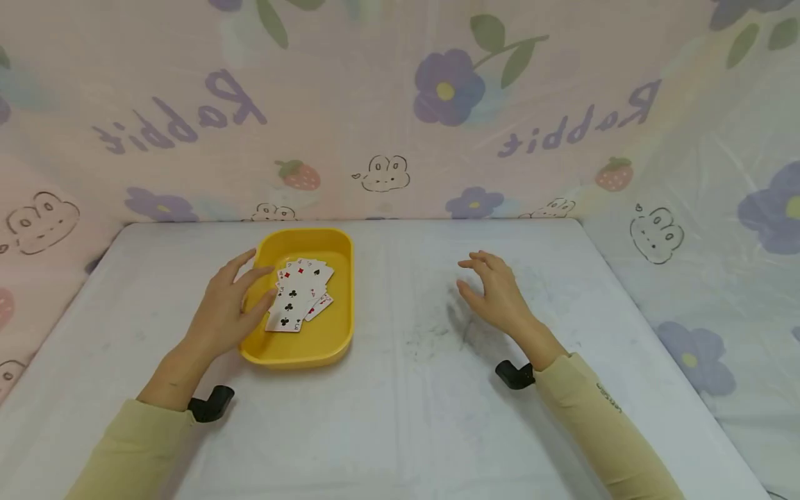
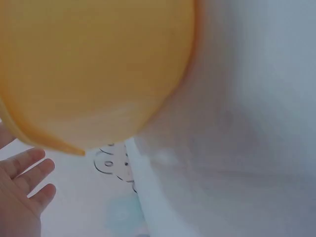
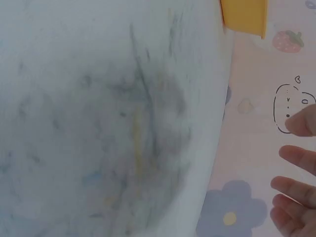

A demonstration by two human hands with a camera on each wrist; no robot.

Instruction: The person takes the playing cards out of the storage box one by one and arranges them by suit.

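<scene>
A yellow tray (image 1: 340, 340) stands left of the middle of the table, with several playing cards (image 1: 300, 292) lying in an overlapping fan inside it. Clubs show on the front card; diamonds and a spade show behind. My left hand (image 1: 225, 305) hovers at the tray's left rim, fingers spread and loosely bent, thumb and forefinger overlapping the cards' edge in the head view. Beside the tray's wall (image 2: 98, 64), its fingers (image 2: 34, 177) show in the left wrist view. To the right, my right hand (image 1: 496, 292) is held over the bare tabletop, relaxed and holding nothing.
A white cloth (image 1: 400, 417) covers the table, with dark smudges (image 3: 148, 108) under the right hand. Behind the far edge hangs a patterned curtain (image 1: 375, 104) with rabbits and flowers. Black wrist cameras (image 1: 515, 375) sit beneath both wrists.
</scene>
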